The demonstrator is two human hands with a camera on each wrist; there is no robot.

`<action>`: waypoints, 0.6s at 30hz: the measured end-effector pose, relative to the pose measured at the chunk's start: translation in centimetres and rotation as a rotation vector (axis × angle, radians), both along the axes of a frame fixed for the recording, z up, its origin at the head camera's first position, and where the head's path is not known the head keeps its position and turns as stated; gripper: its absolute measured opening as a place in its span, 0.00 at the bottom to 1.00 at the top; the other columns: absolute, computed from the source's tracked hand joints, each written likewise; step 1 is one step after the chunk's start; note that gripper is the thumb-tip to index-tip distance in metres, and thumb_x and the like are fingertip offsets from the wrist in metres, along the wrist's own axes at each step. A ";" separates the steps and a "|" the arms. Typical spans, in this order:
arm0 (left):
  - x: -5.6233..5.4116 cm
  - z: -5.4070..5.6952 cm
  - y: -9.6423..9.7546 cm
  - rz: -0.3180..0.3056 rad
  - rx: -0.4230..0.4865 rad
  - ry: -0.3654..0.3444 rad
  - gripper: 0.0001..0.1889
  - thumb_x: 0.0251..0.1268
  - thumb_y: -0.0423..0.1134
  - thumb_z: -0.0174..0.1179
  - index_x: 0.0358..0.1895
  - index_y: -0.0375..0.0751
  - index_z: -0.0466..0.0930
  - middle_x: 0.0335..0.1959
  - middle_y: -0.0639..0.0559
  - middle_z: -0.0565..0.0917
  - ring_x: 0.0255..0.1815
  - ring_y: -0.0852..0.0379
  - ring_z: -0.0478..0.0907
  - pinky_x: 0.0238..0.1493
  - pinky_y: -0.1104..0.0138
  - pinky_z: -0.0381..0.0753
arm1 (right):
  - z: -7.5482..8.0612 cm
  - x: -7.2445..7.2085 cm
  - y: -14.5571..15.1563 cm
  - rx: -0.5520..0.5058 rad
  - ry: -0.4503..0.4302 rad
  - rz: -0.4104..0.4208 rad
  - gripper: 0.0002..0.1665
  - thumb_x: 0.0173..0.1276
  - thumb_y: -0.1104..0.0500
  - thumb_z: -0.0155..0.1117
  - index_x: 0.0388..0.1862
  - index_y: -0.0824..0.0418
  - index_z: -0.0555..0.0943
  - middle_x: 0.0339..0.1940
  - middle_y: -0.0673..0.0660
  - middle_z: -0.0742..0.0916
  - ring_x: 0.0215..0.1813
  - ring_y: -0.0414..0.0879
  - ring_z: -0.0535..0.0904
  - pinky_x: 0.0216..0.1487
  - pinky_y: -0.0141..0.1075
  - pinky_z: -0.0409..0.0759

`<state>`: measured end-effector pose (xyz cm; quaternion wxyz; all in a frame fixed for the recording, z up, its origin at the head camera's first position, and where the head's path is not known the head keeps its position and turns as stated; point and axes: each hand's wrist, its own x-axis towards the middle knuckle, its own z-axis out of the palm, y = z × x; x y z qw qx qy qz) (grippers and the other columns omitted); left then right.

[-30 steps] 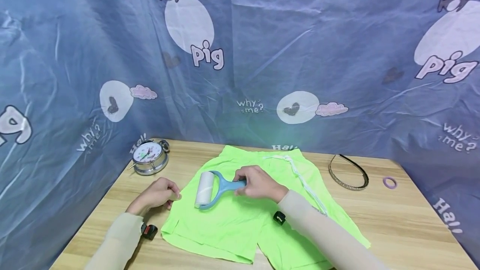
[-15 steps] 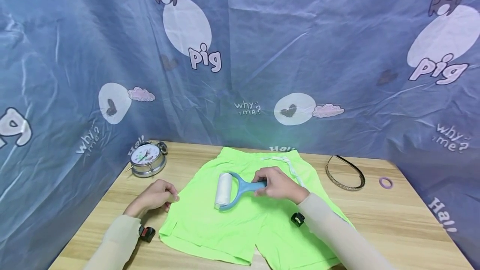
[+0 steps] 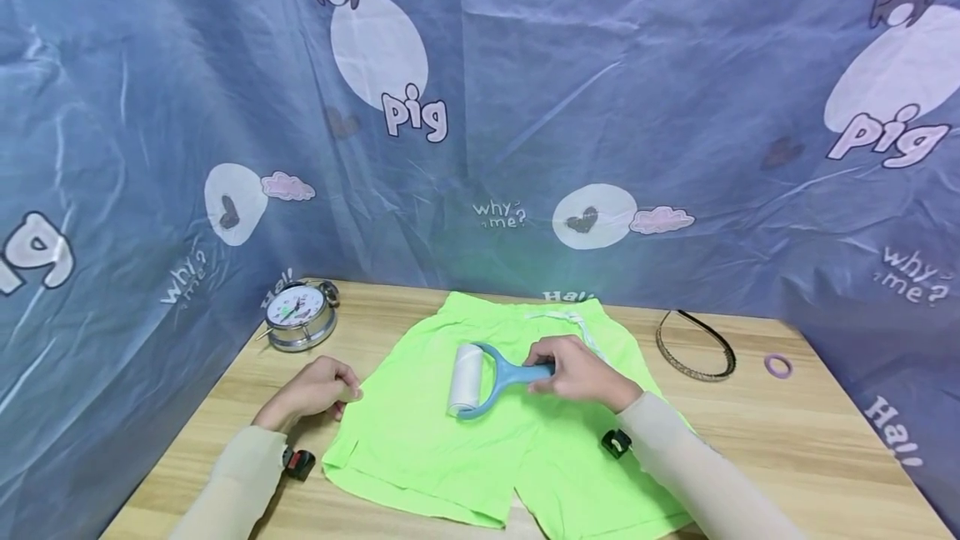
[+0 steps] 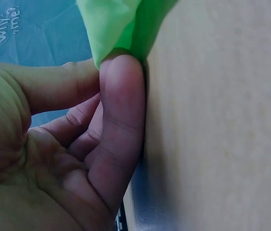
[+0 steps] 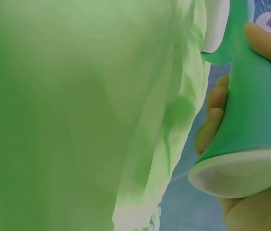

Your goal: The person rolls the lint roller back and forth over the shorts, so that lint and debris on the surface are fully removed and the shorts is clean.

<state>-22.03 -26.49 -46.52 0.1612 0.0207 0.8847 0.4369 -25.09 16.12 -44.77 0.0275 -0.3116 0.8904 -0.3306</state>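
Note:
Neon-green shorts (image 3: 420,448) lie spread flat on the wooden table, waistband towards the back, with a white drawstring (image 3: 573,319). My right hand (image 3: 573,369) grips the blue handle of a lint roller (image 3: 467,380), whose white roll lies on the shorts left of their middle. In the right wrist view the fingers and thumb wrap the handle (image 5: 258,106), which looks greenish there. My left hand (image 3: 318,390) pinches the left edge of the shorts; in the left wrist view the green cloth (image 4: 111,29) is caught between thumb and index finger.
A twin-bell alarm clock (image 3: 300,315) stands at the back left. On the right lie a dark headband (image 3: 697,375) and a purple ring-shaped band (image 3: 778,366). Blue printed cloth (image 3: 510,107) hangs behind and beside the wooden table (image 3: 810,440).
My right hand has moved the lint roller rightwards across the shorts, from near their left edge towards the middle. The left hand keeps its pinch in the same place.

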 end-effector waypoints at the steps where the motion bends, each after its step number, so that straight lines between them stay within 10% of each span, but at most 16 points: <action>1: 0.0 0.0 0.0 0.001 -0.001 0.000 0.03 0.60 0.30 0.65 0.33 0.32 0.82 0.27 0.46 0.81 0.21 0.56 0.77 0.24 0.65 0.83 | 0.0 0.0 0.1 0.001 -0.003 -0.001 0.12 0.52 0.60 0.81 0.32 0.47 0.86 0.24 0.42 0.84 0.23 0.34 0.71 0.27 0.28 0.72; 18: 0.0 -0.4 0.1 0.025 -0.023 0.002 0.03 0.59 0.30 0.66 0.32 0.33 0.82 0.25 0.47 0.80 0.21 0.56 0.76 0.24 0.65 0.83 | 0.2 0.9 3.7 0.021 -0.005 -0.015 0.13 0.51 0.62 0.81 0.32 0.48 0.86 0.23 0.42 0.83 0.24 0.34 0.70 0.28 0.28 0.72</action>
